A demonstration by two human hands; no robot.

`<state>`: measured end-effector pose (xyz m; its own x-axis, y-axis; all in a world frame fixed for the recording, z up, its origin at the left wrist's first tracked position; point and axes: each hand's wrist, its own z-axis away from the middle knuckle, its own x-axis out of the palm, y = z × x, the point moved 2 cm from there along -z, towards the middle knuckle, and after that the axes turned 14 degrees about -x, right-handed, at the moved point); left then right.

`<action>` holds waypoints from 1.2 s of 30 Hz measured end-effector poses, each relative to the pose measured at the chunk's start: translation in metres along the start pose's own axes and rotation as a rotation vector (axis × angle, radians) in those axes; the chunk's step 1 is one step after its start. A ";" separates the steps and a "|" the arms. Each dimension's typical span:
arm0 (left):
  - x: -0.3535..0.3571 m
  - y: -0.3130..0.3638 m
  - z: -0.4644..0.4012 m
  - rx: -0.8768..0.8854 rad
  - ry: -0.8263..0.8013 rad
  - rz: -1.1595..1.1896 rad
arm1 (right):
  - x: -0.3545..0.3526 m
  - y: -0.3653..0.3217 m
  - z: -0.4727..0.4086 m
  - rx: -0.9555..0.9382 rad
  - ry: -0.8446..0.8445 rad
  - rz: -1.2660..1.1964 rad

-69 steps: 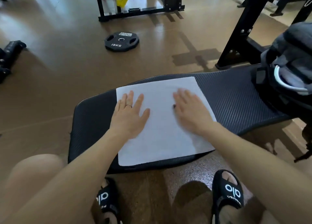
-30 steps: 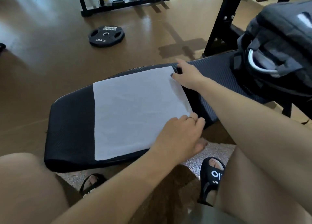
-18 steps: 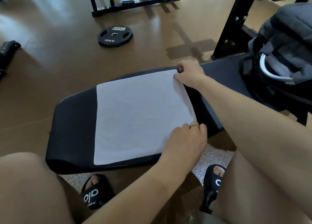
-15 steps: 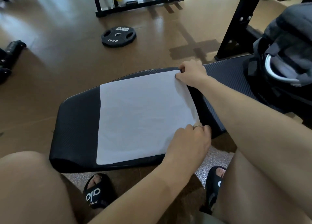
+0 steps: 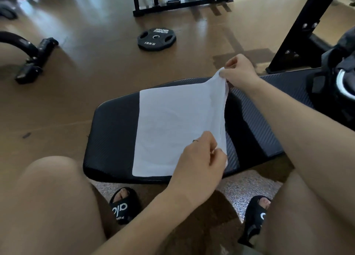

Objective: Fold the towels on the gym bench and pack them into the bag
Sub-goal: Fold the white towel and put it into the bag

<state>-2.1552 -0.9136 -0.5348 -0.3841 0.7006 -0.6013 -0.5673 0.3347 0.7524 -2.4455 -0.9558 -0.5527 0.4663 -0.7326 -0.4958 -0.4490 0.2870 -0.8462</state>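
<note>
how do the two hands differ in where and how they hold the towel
The right hand pinches the far corner of the white towel, raised above the bench; the left hand pinches the near corner, lower. The left hand shows a ring; none shows on the right hand. Both grip the same right-side edge and lift it off the bench.

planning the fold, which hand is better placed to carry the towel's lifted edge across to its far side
Neither alone. The right hand pinches the far corner of the white towel and the left hand pinches the near corner, both raised off the bench; they should likely sweep leftward together.
</note>
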 end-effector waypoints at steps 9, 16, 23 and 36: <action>-0.037 -0.062 0.021 -0.431 -0.031 0.566 | 0.100 -0.109 0.043 -0.487 -0.037 0.044; -0.059 -0.100 0.030 -0.554 -0.017 0.734 | 0.178 -0.115 0.067 -0.480 -0.220 0.239; -0.072 -0.121 0.029 -0.594 -0.006 0.649 | 0.191 -0.107 0.058 -0.351 -0.344 0.295; -0.158 -0.089 -0.069 -0.336 0.088 -0.119 | 0.109 -0.069 0.048 -0.411 -0.307 0.397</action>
<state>-2.0944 -1.0980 -0.5256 -0.3537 0.6077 -0.7111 -0.8139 0.1747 0.5541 -2.3271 -1.0260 -0.5582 0.3739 -0.3921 -0.8405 -0.8588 0.1958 -0.4734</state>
